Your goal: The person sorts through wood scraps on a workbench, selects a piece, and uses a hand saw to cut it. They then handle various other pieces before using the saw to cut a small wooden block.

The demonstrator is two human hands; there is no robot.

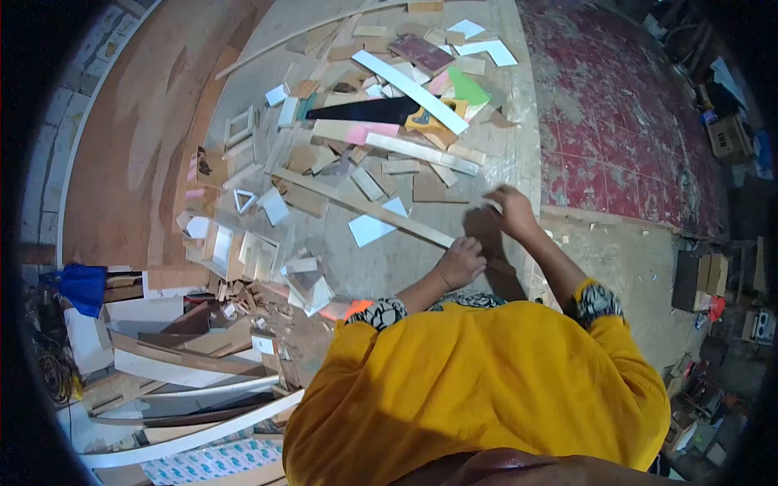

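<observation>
My left hand (460, 262) is curled into a fist at the near end of a long thin wooden strip (365, 207) that lies slantwise across the workbench (389, 259). It seems to grip that end. My right hand (510, 211) is raised a little farther right near the bench's edge, with its fingers pinched together. I cannot make out whether anything small is between them. A white offcut (374, 227) lies beside the strip.
The bench holds many offcuts, a long white slat (409, 91), a black saw with a yellow handle (389, 111), a green piece (468, 86) and small white frames (240, 253). Boards are stacked at lower left (186, 364). A red patterned floor (624, 121) lies to the right.
</observation>
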